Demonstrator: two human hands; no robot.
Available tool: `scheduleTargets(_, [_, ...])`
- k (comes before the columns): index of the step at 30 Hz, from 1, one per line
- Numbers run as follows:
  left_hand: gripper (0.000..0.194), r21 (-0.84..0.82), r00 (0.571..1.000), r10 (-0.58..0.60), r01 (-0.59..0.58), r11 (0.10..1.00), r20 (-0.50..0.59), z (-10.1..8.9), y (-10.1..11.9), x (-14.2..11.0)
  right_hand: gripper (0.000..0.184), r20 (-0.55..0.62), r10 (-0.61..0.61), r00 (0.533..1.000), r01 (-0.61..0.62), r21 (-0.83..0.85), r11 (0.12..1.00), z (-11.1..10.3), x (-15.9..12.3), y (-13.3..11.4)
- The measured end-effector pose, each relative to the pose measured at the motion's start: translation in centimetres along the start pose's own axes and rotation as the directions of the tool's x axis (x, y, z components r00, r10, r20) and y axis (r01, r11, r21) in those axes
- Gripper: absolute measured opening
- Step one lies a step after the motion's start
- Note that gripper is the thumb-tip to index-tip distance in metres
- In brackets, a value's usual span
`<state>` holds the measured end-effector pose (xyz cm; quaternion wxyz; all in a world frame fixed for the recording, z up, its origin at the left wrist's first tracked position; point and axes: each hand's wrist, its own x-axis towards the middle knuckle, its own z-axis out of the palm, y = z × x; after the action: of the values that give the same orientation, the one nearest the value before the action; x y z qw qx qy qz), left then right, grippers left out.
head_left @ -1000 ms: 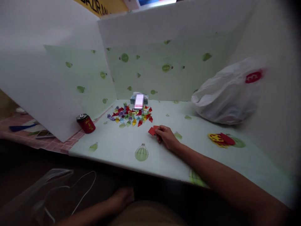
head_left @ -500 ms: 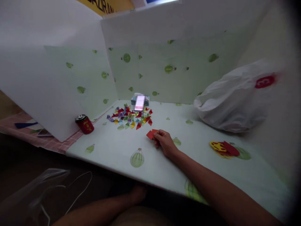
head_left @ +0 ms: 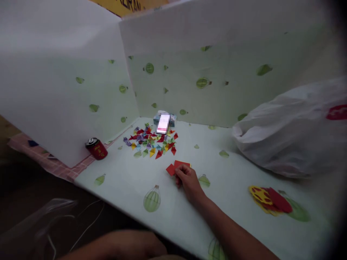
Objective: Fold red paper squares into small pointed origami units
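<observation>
My right hand rests on the table with its fingers curled onto a small piece of red paper, which lies flat under the fingertips. Beyond it lies a heap of several small folded paper pieces in red, purple, yellow and green. My left hand is low in the dark below the table edge, blurred, its fingers not made out. A flat stack of red and yellow paper lies to the right of my right arm.
A red drink can stands at the table's left edge. A phone leans on a small box at the back. A bulky white plastic bag fills the right side. White boards wall the table. A white cable hangs below.
The view has shifted, so everything sits lower and further right in frame. My right hand stays on the red paper. My left hand has drawn nearer under the table edge.
</observation>
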<state>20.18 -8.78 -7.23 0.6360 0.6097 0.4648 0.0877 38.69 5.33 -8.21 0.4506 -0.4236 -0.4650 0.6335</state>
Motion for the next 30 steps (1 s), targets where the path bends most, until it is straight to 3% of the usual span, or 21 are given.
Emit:
scheduleTargets(1, [0.017,0.026,1.000,0.024,-0.024,0.999,0.019,-2.3,1.4,-0.7,0.024,-0.005,0.009,1.000,-0.009,0.011,1.000,0.0,0.0,-0.2])
scheduleTargets(2, [0.015,0.091,0.996,0.075,-0.070,0.993,-0.049,-4.8,2.6,-1.0,0.025,-0.009,0.017,1.000,-0.017,0.020,1.000,0.0,0.0,-0.3])
scheduleTargets(3, [0.015,0.194,0.970,0.152,-0.114,0.974,-0.190,-7.4,3.7,-0.7,0.025,-0.007,0.026,1.000,-0.026,0.025,0.999,0.0,0.0,-0.5])
scheduleTargets(4, [0.017,0.312,0.886,0.262,-0.143,0.939,-0.383,-10.0,4.5,0.1,0.026,-0.008,0.030,1.000,-0.030,0.030,0.999,0.1,-0.1,-0.6])
scheduleTargets(5, [0.018,0.480,0.710,0.386,-0.078,0.874,-0.589,-12.4,5.1,1.3,0.027,-0.010,0.032,0.999,-0.031,0.036,0.999,0.1,-0.1,-0.7])
scheduleTargets(6, [0.022,0.528,0.645,0.422,-0.033,0.849,-0.638,-14.6,5.2,2.8,0.027,-0.014,0.033,0.999,-0.032,0.040,0.999,0.1,0.0,-0.8])
scheduleTargets(8, [0.030,0.575,0.624,0.450,-0.003,0.818,-0.639,-17.9,4.9,6.1,0.028,-0.027,0.033,0.999,-0.032,0.048,0.998,0.0,0.0,-0.8])
scheduleTargets(10, [0.033,0.627,0.637,0.480,0.006,0.779,-0.603,-19.6,4.1,8.9,0.028,-0.037,0.033,0.999,-0.031,0.054,0.998,-0.1,0.1,-0.8])
scheduleTargets(13, [0.033,0.691,0.661,0.508,0.021,0.723,-0.552,-20.4,3.5,10.9,0.028,-0.035,0.035,0.999,-0.033,0.055,0.998,-0.2,0.1,-0.8])
scheduleTargets(20, [0.010,0.784,0.696,0.540,0.052,0.619,-0.473,-20.1,3.9,11.7,0.031,-0.014,0.067,0.998,-0.067,0.032,0.997,-0.2,0.0,-1.2])
scheduleTargets(30, [0.017,0.896,0.668,0.651,0.053,0.442,-0.361,-18.7,3.5,11.3,0.032,-0.002,0.074,0.997,-0.075,-0.047,0.996,0.0,-0.2,-1.3])
